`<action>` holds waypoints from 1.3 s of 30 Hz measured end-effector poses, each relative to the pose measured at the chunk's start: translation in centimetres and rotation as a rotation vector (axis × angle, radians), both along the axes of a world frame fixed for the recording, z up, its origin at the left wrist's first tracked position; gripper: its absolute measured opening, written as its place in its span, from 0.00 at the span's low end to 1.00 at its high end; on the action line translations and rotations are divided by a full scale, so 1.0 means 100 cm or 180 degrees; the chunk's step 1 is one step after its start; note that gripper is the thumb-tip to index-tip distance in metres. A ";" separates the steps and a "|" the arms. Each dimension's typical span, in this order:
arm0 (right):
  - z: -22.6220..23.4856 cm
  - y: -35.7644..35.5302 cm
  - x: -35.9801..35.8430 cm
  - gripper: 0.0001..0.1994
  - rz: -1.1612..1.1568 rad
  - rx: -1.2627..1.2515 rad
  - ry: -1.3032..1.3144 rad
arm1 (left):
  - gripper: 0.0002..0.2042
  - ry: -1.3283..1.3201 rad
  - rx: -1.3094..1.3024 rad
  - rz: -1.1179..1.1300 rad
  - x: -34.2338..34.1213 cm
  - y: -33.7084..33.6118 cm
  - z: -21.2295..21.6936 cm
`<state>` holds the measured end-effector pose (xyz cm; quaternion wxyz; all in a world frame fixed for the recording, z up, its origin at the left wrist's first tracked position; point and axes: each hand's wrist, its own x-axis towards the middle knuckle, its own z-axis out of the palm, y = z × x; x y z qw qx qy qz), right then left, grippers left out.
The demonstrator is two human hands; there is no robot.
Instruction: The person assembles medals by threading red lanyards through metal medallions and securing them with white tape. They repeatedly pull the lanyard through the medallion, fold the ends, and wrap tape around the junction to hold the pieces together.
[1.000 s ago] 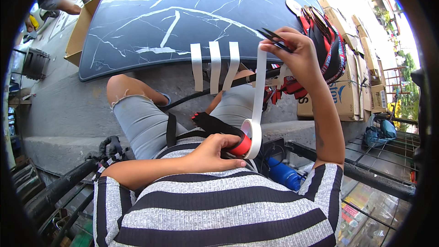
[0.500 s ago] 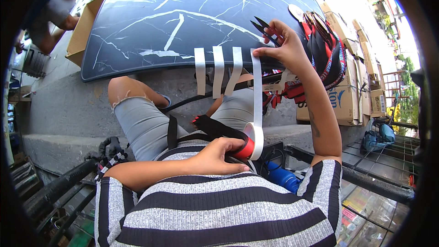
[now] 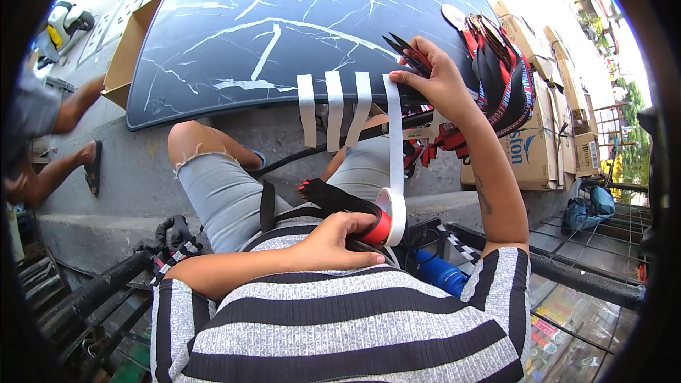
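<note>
My left hand [image 3: 333, 240] is closed on a roll of white tape [image 3: 399, 221] with a red part at its core, held in front of my striped shirt. A long tape strip [image 3: 396, 135] runs from the roll up to the front edge of the dark marbled table [image 3: 213, 57]. At that edge, my right hand [image 3: 441, 78] presses the strip's end with its thumb. Black scissors [image 3: 410, 51] are also gripped in this hand, blades pointing up and left. To its left, several short tape strips [image 3: 333, 110] hang off the table edge.
A bundle of black and red lanyards with medals [image 3: 496, 71] hangs at the table's right corner. Cardboard boxes [image 3: 532, 156] stack beyond it. A black lanyard [image 3: 333, 195] lies across my lap. A person's leg [image 3: 74, 167] shows at left. A blue bottle [image 3: 440, 273] sits beside me.
The person at far left has moved nearer, and a foot now shows on the ground. My hands, the tape roll and the scissors stay almost where they were.
</note>
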<state>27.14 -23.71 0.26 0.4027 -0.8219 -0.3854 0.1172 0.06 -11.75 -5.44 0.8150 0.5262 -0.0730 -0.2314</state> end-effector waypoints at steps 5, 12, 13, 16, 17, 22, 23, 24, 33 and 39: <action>0.040 -0.026 -0.038 0.15 -0.0080 -0.0194 0.0058 | 0.19 -0.0026 0.0103 -0.0020 -0.001 0.004 0.000; 0.061 -0.092 -0.079 0.19 0.0362 -0.1517 0.1373 | 0.23 0.0118 0.0254 -0.0223 0.000 0.007 -0.006; 0.059 -0.097 -0.081 0.18 0.0235 -0.1723 0.1650 | 0.24 0.0110 0.0245 -0.0215 0.001 0.006 -0.006; 0.053 -0.104 -0.083 0.20 0.0325 -0.1882 0.2165 | 0.24 0.0126 0.0243 -0.0197 0.001 0.006 -0.005; 0.051 -0.104 -0.084 0.21 0.0371 -0.2017 0.2360 | 0.24 0.0171 0.0247 -0.0211 0.001 0.006 -0.005; 0.041 -0.089 -0.087 0.21 0.0577 -0.1831 0.2242 | 0.24 0.0194 0.0250 -0.0170 0.002 0.008 -0.003; 0.040 -0.087 -0.087 0.21 0.0612 -0.1860 0.2262 | 0.24 0.0166 0.0238 -0.0154 0.002 0.008 -0.002; 0.040 -0.084 -0.086 0.21 0.0646 -0.1891 0.2282 | 0.24 0.0137 0.0224 -0.0139 0.001 0.008 -0.003; 0.052 -0.091 -0.084 0.22 0.0390 -0.2073 0.2401 | 0.22 0.0162 0.0252 -0.0103 0.000 0.009 -0.004; 0.044 -0.087 -0.092 0.22 0.0458 -0.1796 0.2399 | 0.22 0.0193 0.0310 -0.0125 0.001 0.008 -0.003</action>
